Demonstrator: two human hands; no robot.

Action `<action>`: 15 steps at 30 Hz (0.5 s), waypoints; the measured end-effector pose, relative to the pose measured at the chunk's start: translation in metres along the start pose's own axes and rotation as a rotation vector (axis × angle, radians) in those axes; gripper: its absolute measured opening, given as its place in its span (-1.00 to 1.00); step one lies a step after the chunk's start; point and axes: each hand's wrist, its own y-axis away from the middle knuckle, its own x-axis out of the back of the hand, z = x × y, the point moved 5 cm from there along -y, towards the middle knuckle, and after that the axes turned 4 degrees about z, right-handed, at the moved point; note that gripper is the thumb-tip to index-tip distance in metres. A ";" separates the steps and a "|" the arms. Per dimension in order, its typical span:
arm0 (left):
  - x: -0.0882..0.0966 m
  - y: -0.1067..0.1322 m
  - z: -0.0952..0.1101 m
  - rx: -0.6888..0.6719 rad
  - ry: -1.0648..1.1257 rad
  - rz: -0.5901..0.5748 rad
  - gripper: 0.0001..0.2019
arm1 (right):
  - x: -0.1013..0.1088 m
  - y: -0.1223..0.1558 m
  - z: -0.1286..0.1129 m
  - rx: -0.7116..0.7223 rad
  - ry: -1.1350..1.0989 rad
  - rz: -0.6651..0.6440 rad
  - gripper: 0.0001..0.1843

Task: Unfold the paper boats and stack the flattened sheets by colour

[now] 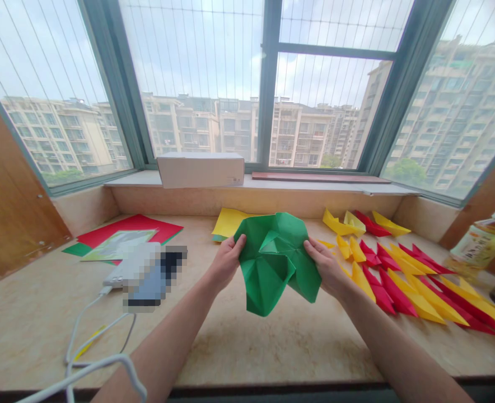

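Note:
Between my hands, above the middle of the counter, is a creased sheet of green paper [268, 280], partly folded, with raised flaps at its centre. My left hand [227, 254] pinches its left edge, thumb on top. On the opposite edge, my right hand [323, 260] grips the paper the same way. The fingers beneath the sheet are hidden. Behind it lies some yellow paper [230, 223], partly covered by the green sheet. To the right of my right hand sit several folded paper boats in yellow [415, 299] and red [398, 294], set close together in rows.
At left lie red paper [163, 225], a white power bank [115, 274] with a white cable [73, 330], and a blurred phone [146, 285]. A white box [201, 170] stands on the windowsill. A drink bottle [480, 240] is at the far right.

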 end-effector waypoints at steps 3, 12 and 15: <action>-0.003 0.000 0.006 -0.023 0.073 -0.015 -0.60 | -0.005 0.003 -0.005 -0.026 -0.107 -0.008 -0.58; 0.019 -0.010 0.019 -0.107 0.086 0.149 -0.53 | 0.015 -0.001 -0.020 0.129 -0.149 0.114 -0.62; 0.033 -0.016 0.030 -0.200 -0.011 0.211 -0.47 | 0.031 -0.004 -0.028 0.106 -0.077 0.197 -0.61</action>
